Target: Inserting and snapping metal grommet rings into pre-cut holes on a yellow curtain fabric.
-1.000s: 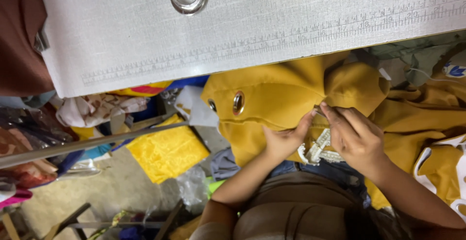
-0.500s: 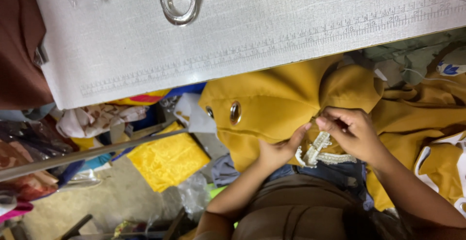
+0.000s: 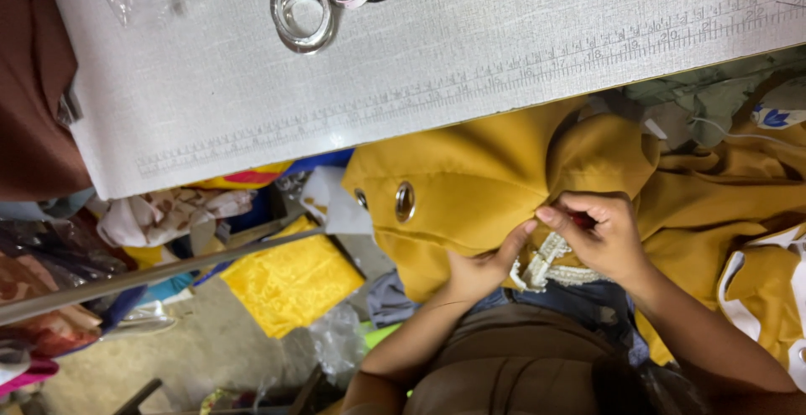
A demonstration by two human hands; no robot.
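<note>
Fingers (image 3: 561,214) of the right hand (image 3: 606,239) are curled tight, thumb against forefinger, pinching the edge of the mustard-yellow fabric (image 3: 470,188) together with something small and red that is mostly hidden in the grip. Just to its left, the left hand (image 3: 480,266) lies half open under the fabric's edge, thumb raised and touching the cloth near the right thumb. A strip of cream lace trim (image 3: 544,266) hangs between the two hands. A metal eyelet (image 3: 405,201) is set in the fabric left of the hands. The fabric spills from the near edge of the white table (image 3: 520,54) into the person's lap. Far on the table lies a loose heap of silver rings (image 3: 306,10). No container shows. Low at the left, a yellow folded cloth (image 3: 290,279) lies on the floor among other scraps.
</note>
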